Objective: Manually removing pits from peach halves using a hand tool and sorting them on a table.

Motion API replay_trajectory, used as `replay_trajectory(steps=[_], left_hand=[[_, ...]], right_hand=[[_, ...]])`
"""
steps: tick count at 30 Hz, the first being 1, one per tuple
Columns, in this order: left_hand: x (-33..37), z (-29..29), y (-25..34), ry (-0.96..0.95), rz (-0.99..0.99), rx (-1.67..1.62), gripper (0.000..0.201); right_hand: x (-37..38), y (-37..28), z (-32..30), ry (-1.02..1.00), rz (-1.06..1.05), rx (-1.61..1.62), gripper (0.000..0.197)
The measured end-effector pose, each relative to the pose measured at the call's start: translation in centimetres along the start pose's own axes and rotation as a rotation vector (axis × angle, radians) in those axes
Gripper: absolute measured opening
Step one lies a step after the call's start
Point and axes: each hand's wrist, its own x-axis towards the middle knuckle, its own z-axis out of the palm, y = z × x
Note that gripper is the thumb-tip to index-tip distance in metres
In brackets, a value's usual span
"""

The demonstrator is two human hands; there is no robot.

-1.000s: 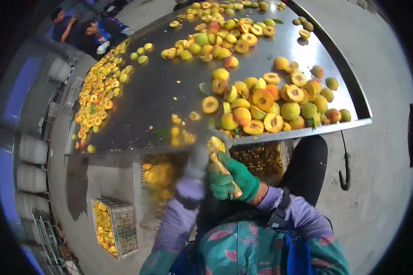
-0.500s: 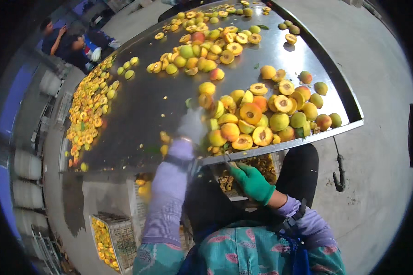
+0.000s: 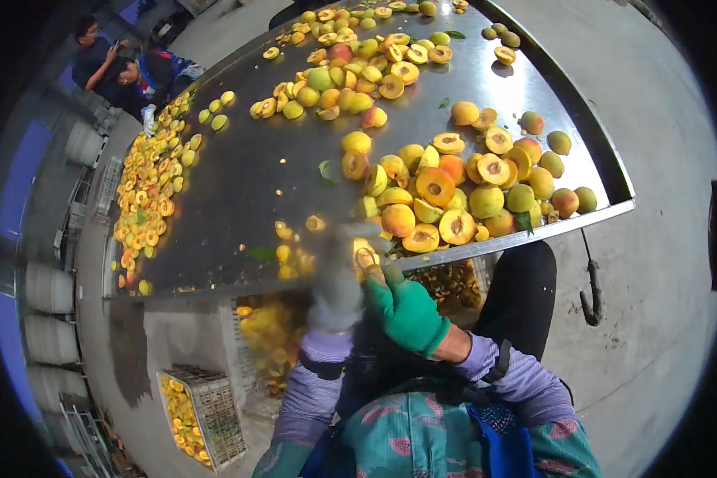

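Note:
My left hand [image 3: 334, 275], in a pale grey glove and smeared by motion, is at the table's near edge. It grips a peach half [image 3: 365, 255], cut face up. My right hand [image 3: 410, 315], in a green glove, is closed beside it, thumb against the fruit. In its fist is a small hand tool with a thin metal end, mostly hidden by the glove and the peach. Close by on the metal table [image 3: 247, 175] lies a heap of whole and halved peaches [image 3: 454, 191]. Several small peach pieces [image 3: 295, 259] lie left of my left hand.
More peaches [image 3: 350, 72] spread over the far side, and a long pile of halves [image 3: 147, 199] lines the left edge. Two people stand at the far left. Below are a crate of peach pieces [image 3: 187, 422] and another crate of brown scraps [image 3: 446, 287]. A dark hook [image 3: 591, 299] hangs at right.
My left hand has come back from the heap toward me with a peach half. My right hand has moved slightly left and up to meet it. A person at far left has leaned over the pile.

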Motion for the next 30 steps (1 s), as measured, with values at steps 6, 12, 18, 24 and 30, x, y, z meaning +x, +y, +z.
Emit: replay_trajectory(steps=[6,12,18,24,30], left_hand=[[-0.5,0.3,1.2,-0.045,-0.045,0.017,0.025],[0.1,-1.0,0.3,-0.142,0.118,0.249,0.027],[-1.1,-1.3,-1.6,-0.095,0.035,0.747,0.030],[0.4,0.6,2.4,-0.097,-0.045,-0.046,0.044],[-0.8,-0.8,1.2,0.137,-0.409,-0.604,0.031]], right_hand=[[-0.5,-0.2,0.7,-0.007,-0.029,0.108,0.030],[-1.2,2.0,2.8,0.247,-0.504,0.004,0.022],[-2.1,-1.8,-0.1,-0.360,0.386,1.021,0.034],[-0.9,-1.3,-1.1,-0.548,0.519,1.140,0.041],[-0.5,-1.1,-0.2,-0.987,0.564,1.886,0.041]])
